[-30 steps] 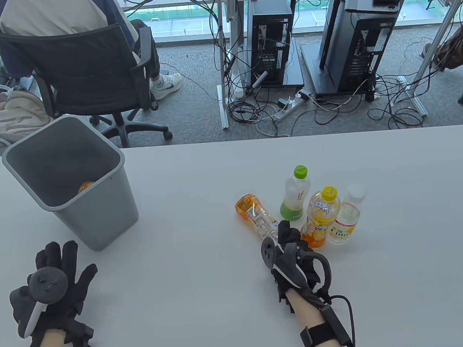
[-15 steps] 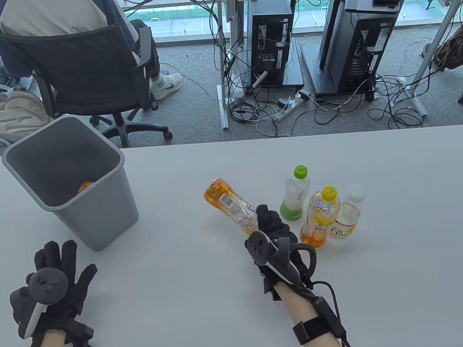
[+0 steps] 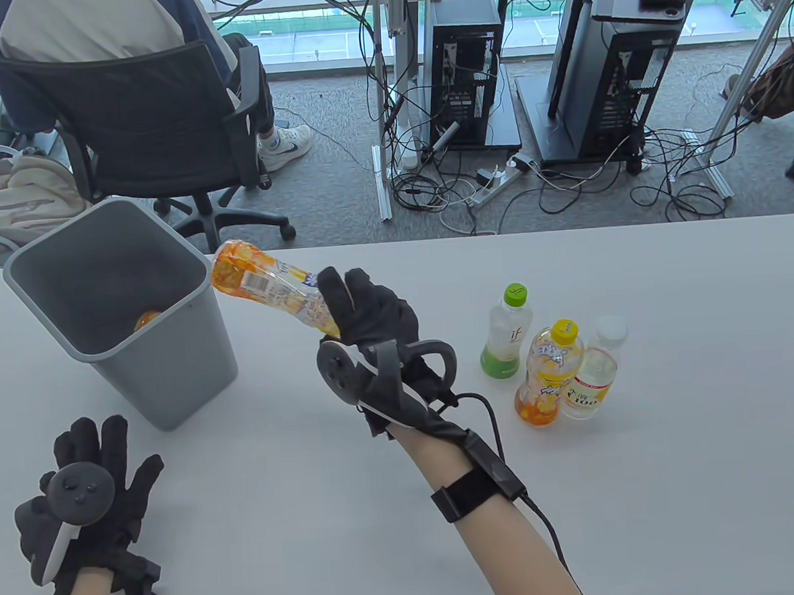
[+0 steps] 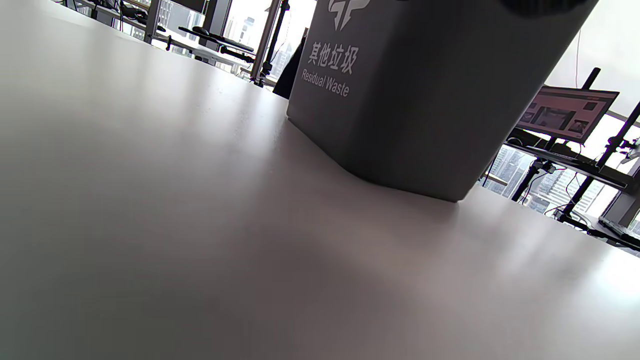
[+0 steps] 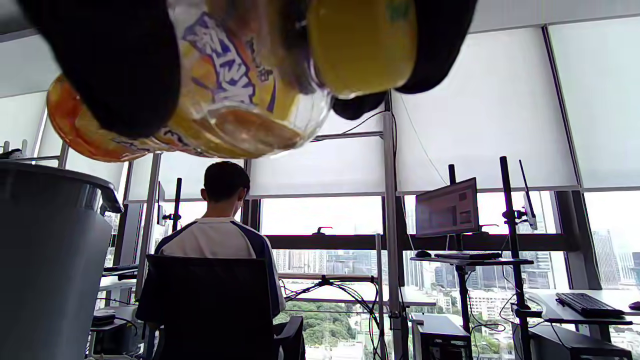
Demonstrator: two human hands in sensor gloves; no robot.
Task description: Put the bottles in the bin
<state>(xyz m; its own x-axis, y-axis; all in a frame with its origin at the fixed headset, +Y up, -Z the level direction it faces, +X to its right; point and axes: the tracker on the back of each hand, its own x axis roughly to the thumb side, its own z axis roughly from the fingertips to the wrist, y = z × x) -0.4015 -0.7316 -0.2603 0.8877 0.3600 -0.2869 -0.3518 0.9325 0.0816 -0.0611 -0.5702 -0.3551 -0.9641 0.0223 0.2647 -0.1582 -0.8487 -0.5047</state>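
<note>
A bin point(image 3: 172, 365) stands at the counter's point(image 3: 651, 497) left, with one bottle point(image 3: 147, 319) inside. Three upright bottles point(image 3: 553, 368) cluster right of centre. Between them, the right hand point(image 3: 371, 319) holds a tilted bottle point(image 3: 269, 288) beside the bin's rim; the left hand point(image 3: 93, 491) rests in front of the bin.

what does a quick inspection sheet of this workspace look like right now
surface: white table, bare around the items
job's things: grey bin with an orange item inside; orange bottle held base-first near the bin rim; green-cap bottle, yellow-cap bottle and white-cap bottle standing
clutter: nothing seen
grippers: right hand grips the orange bottle; left hand rests flat, fingers spread
cables: glove cable along the right forearm
surroundings: office chair, seated person, computer towers, floor cables
</note>
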